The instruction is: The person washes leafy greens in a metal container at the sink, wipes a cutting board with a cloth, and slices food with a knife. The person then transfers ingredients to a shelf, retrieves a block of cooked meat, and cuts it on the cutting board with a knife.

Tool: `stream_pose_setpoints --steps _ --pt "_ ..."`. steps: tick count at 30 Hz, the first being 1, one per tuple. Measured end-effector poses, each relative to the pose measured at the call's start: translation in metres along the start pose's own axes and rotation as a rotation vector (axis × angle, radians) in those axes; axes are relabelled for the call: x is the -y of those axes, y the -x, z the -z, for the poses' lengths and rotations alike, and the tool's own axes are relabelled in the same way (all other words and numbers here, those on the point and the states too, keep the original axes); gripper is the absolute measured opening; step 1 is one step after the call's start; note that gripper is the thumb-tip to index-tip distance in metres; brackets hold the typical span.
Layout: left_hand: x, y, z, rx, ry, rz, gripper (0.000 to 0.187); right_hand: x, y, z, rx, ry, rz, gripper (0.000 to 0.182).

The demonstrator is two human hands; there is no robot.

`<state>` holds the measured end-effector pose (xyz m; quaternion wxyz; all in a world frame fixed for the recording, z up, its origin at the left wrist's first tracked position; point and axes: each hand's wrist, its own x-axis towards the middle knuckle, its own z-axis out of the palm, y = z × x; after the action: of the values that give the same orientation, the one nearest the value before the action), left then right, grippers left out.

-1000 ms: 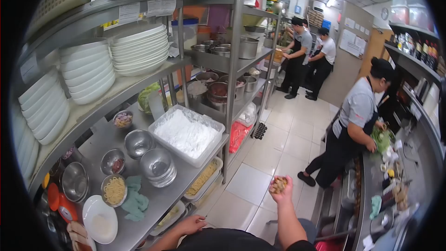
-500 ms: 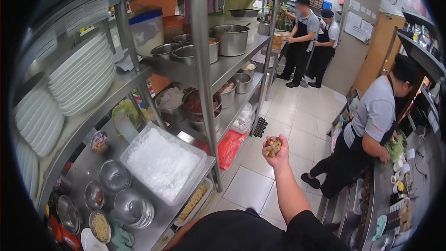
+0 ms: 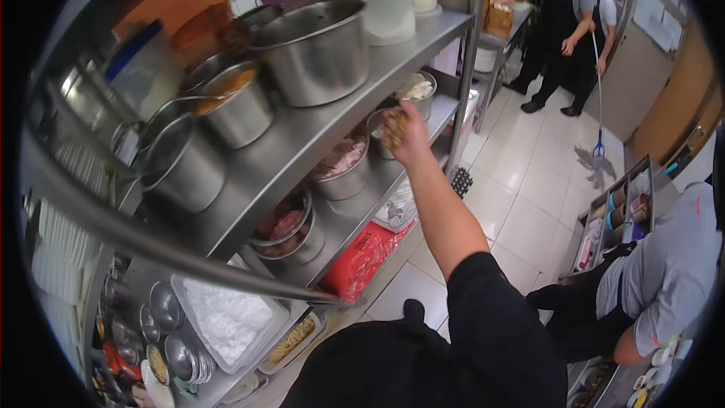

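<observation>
My right hand point(image 3: 404, 134) is stretched out over the middle shelf of a steel rack point(image 3: 317, 132), closed around a clump of brownish food point(image 3: 393, 130). It hovers just above a steel bowl point(image 3: 380, 136), beside a bowl of white food point(image 3: 414, 91) and a bowl of pinkish meat point(image 3: 341, 164). My black sleeve point(image 3: 483, 310) fills the lower middle. My left hand is out of sight.
Big steel pots point(image 3: 313, 45) stand on the upper shelf. Below are a tray of white powder point(image 3: 223, 317), small steel bowls point(image 3: 177, 355) and a red bag point(image 3: 366, 257). A person in grey point(image 3: 664, 279) crouches at right; two people point(image 3: 563, 23) with a mop point(image 3: 596, 143) stand behind.
I have stepped closer to the rack, and my right hand has carried the clump of food forward and left over the bowls on the middle shelf. My left hand has dropped out of view.
</observation>
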<state>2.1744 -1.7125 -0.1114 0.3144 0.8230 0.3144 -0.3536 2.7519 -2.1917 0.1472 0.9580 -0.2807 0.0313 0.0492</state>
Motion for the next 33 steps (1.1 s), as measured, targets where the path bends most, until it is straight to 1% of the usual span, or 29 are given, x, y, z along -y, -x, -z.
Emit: stream_pose_setpoints --steps 1,4,7,8,10,13,15,17,20,23,25,26,29,30,33 --pt "-0.017 0.009 0.000 -0.021 0.020 0.027 0.044 -0.002 -0.024 -0.003 -0.006 0.067 -0.004 0.025" --pt "-0.061 0.032 -0.007 -0.072 0.073 0.077 0.044 -0.012 -0.068 -0.035 -0.123 -0.003 0.199 0.029" --pt "-0.092 0.050 -0.012 -0.114 0.120 0.113 0.044 -0.018 -0.109 -0.036 -0.058 0.013 0.132 0.030" --pt "-0.101 0.054 -0.014 -0.125 0.133 0.125 0.044 -0.021 -0.124 -0.037 -0.030 0.113 0.173 0.030" --pt "-0.111 0.060 -0.019 -0.139 0.153 0.147 0.044 -0.027 -0.140 -0.044 0.058 0.486 0.415 0.031" --pt "-0.123 0.070 -0.024 -0.151 0.171 0.187 0.044 -0.031 -0.149 -0.043 0.106 1.140 0.937 0.031" --pt "-0.127 0.075 -0.030 -0.148 0.174 0.211 0.045 -0.033 -0.148 -0.038 0.125 1.399 1.198 0.031" --pt "-0.131 0.079 -0.030 -0.149 0.176 0.229 0.045 -0.034 -0.145 -0.033 0.140 1.535 1.349 0.032" --pt "-0.134 0.083 -0.030 -0.143 0.175 0.247 0.045 -0.038 -0.147 -0.029 0.152 1.591 1.432 0.033" --pt "-0.139 0.081 -0.030 -0.136 0.162 0.250 0.045 -0.042 -0.157 -0.024 0.183 1.568 1.440 0.033" --pt "-0.141 0.084 -0.030 -0.133 0.155 0.256 0.045 -0.051 -0.168 -0.019 0.202 1.517 1.421 0.033" --pt "-0.142 0.084 -0.029 -0.132 0.148 0.256 0.045 -0.055 -0.173 -0.015 0.216 1.571 1.418 0.034" --pt "-0.146 0.084 -0.029 -0.125 0.145 0.263 0.045 -0.066 -0.171 -0.008 0.170 1.619 1.319 0.035" --pt "-0.147 0.083 -0.029 -0.123 0.141 0.263 0.045 -0.069 -0.174 -0.006 0.202 1.638 1.171 0.036" --pt "-0.151 0.084 -0.028 -0.123 0.137 0.263 0.045 -0.079 -0.182 -0.004 0.125 1.652 1.248 0.037"
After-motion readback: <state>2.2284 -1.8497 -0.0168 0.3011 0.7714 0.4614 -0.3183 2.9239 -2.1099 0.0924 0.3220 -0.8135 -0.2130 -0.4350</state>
